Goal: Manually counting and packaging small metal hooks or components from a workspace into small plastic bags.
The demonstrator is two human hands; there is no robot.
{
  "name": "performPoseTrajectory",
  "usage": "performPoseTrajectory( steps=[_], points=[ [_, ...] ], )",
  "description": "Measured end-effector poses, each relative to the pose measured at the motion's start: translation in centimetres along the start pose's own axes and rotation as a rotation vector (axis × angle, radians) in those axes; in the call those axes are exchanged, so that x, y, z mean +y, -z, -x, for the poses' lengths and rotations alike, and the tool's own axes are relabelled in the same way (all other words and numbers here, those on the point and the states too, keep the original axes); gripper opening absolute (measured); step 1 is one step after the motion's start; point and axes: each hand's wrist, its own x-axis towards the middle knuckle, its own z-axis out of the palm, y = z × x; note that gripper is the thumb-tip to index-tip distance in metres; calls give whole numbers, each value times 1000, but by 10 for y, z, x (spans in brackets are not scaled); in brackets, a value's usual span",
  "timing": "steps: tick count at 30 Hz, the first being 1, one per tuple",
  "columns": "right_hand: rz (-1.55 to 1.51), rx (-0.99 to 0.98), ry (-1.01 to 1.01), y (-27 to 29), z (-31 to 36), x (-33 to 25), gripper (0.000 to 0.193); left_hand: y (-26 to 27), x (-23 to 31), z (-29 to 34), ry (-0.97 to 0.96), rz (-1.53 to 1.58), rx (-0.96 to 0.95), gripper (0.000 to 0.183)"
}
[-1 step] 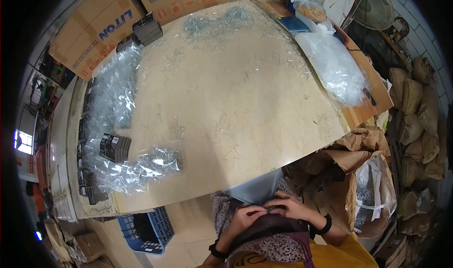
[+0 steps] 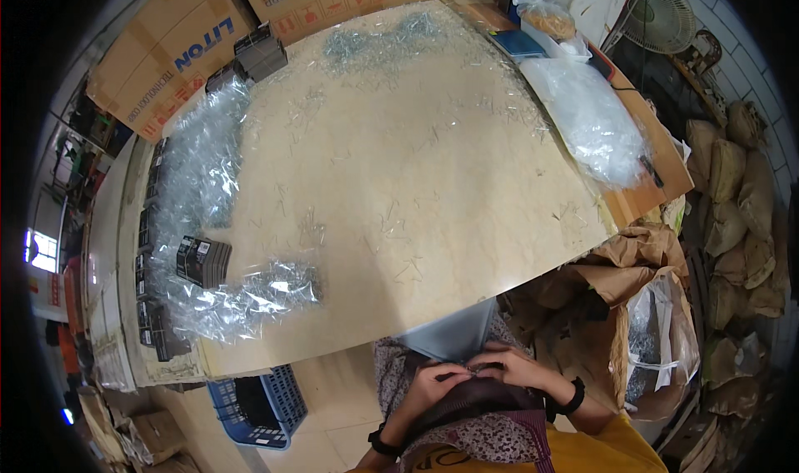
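Over my lap, at the table's near edge, my left hand [image 2: 439, 383] and my right hand [image 2: 509, 366] meet with their fingertips pinched together. Whatever small thing lies between the fingers is too small to name. Just beyond them a grey tray [image 2: 454, 333] rests between my lap and the table edge. A patterned apron [image 2: 474, 440] covers my lap below the hands. On the table [image 2: 399, 156] lie scattered thin, shiny slivers [image 2: 404, 244], and heaps of clear plastic packets [image 2: 196, 152] run along the left side and the near left corner.
Stacks of dark printed cards [image 2: 202, 261] stand among the packets. Cartons [image 2: 179, 57] rise behind the far left. A large clear plastic bag [image 2: 587, 115] lies on the right-hand board. Below are a blue basket [image 2: 258, 410] and a paper sack with a plastic liner [image 2: 662, 340]; sacks [image 2: 732, 198] line the wall.
The fingers of my right hand have shifted very slightly at the pinch. Nothing else has visibly moved.
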Motion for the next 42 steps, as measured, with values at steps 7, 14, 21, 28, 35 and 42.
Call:
performPoseTrajectory(
  steps=[7, 14, 21, 28, 35, 42],
  points=[
    [80, -115, 99, 12, 8, -14, 44, 11, 31, 10, 1, -164, -245, 31],
    [286, 145, 506, 62, -48, -102, 41, 32, 109, -4, -184, -120, 155, 40],
    [267, 272, 403, 81, -92, -126, 49, 58, 142, -30, -428, -342, 375, 33],
    [317, 356, 384, 100, -104, -143, 47, 78, 123, -32, -453, -384, 662, 23],
    [856, 88, 418, 170, -181, -152, 74, 150, 118, -17, -120, -830, 1519, 22],
    [1020, 65, 410, 124, -414, -130, 83, 156, 110, -25, -204, -1201, 1091, 33]
  ],
)
